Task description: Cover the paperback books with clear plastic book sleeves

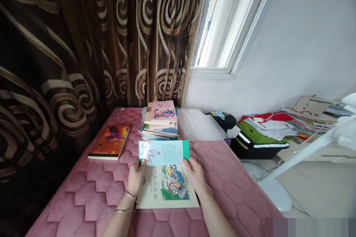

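Observation:
A cream picture-covered book (pixel 155 200) with Chinese characters lies sideways on the pink quilted mattress (pixel 222 177), in front of me. At its far edge is a light-blue printed cover flap (pixel 167 153) with a QR code and green ends. My left hand (pixel 136 176), with two bangles on its wrist, pinches the flap's near left corner. On the other side, my right hand (pixel 196 174) pinches the near right corner. Both hands are closed, thumbs on top. I cannot tell whether the flap is joined to the book beneath it.
Beyond the flap stands a stack of books (pixel 161 118) with clear plastic sleeves (pixel 200 124) beside it. An orange book (pixel 111 140) lies at left. Dark curtains (pixel 144 37) hang behind. A black box (pixel 256 148) and a white fan (pixel 300 155) are off the right edge.

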